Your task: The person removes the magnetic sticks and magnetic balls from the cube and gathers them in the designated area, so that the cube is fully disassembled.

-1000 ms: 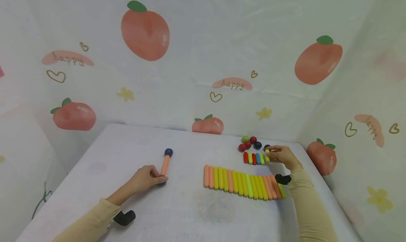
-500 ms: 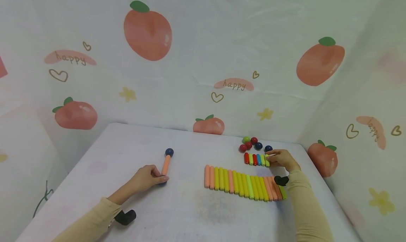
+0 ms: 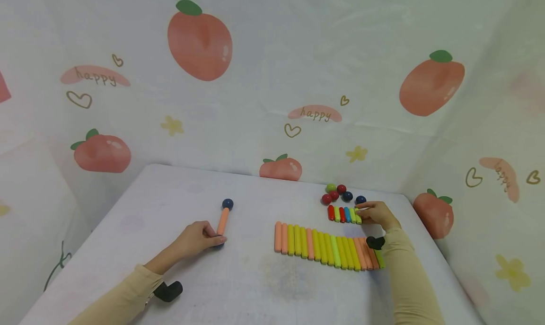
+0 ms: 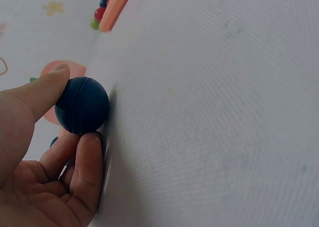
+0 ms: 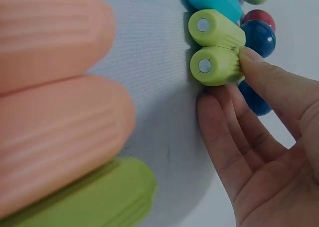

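My left hand (image 3: pixel 193 240) pinches a dark blue ball (image 4: pixel 82 106) between thumb and fingers, low on the table. An orange rod (image 3: pixel 223 222) runs from that ball to another dark blue ball (image 3: pixel 227 204). At the back right, my right hand (image 3: pixel 378 213) holds a short yellow-green rod (image 5: pixel 214 66), thumb on top and fingers along its side. This rod lies against a matching short rod (image 5: pixel 212 28) at the right end of a row of short red, yellow-green and blue rods. Pale round discs, like magnets, show in the ends of these two rods.
A long row of orange and yellow rods (image 3: pixel 323 245) lies in front of the short ones, partly under the right wrist. Behind the short row sit red balls (image 3: pixel 326 199), a green ball (image 3: pixel 330 188) and dark blue balls (image 3: pixel 347 196). A printed cloth (image 3: pixel 238 126) rises behind the table.
My right hand has brought the short yellow-green rod left and down against the end of the short row. My left hand has stayed on its blue ball.
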Demonstrator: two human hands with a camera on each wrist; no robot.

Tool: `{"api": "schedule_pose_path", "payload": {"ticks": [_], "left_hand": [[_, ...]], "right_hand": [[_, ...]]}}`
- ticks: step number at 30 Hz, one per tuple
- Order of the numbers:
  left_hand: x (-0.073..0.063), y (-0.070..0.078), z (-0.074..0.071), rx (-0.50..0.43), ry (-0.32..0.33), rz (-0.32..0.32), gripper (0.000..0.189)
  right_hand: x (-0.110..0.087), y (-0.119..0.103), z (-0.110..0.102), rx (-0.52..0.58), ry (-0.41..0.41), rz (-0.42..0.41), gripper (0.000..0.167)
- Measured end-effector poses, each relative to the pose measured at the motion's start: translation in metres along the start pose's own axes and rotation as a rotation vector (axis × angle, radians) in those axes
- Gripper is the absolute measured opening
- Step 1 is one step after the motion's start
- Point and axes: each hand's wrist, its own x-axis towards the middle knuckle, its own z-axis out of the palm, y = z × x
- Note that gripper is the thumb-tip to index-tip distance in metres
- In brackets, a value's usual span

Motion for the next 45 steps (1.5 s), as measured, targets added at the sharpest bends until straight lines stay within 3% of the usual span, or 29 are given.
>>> {"api": "schedule_pose_path", "payload": {"ticks": [13,19,23,27,30,33,38,45], "left_hand": [[0.000,0.001,-0.001,-0.008,-0.007,0.000,0.041],[-0.001,0.002,-0.002,-0.016,-0.008,-0.017,0.041],[-0.002,0.002,-0.002,-0.030,-0.012,-0.023,0.042],[-0.002,0.003,-0.001,-0.043,-0.016,-0.022,0.042],[0.000,0.003,0.001,-0.042,-0.018,-0.022,0.041],[0.001,0.002,0.003,-0.042,-0.023,-0.021,0.042],[0.003,0.002,0.003,-0.049,-0.040,-0.004,0.045],[0.001,0.003,-0.003,-0.055,-0.045,0.015,0.044]], "right_hand": [[0.001,-0.007,-0.004,-0.082,0.026,-0.009,0.043],[0.000,-0.051,0.013,-0.169,0.131,-0.172,0.037],[-0.003,-0.106,0.054,-0.096,0.059,-0.301,0.034],[-0.004,-0.159,0.118,-0.086,-0.125,-0.407,0.032],[-0.001,-0.187,0.170,-0.149,-0.260,-0.444,0.036],[0.002,-0.207,0.216,-0.184,-0.323,-0.407,0.041],[0.008,-0.222,0.262,-0.129,-0.317,-0.327,0.045],[0.010,-0.231,0.289,-0.109,-0.218,-0.335,0.037]]}}
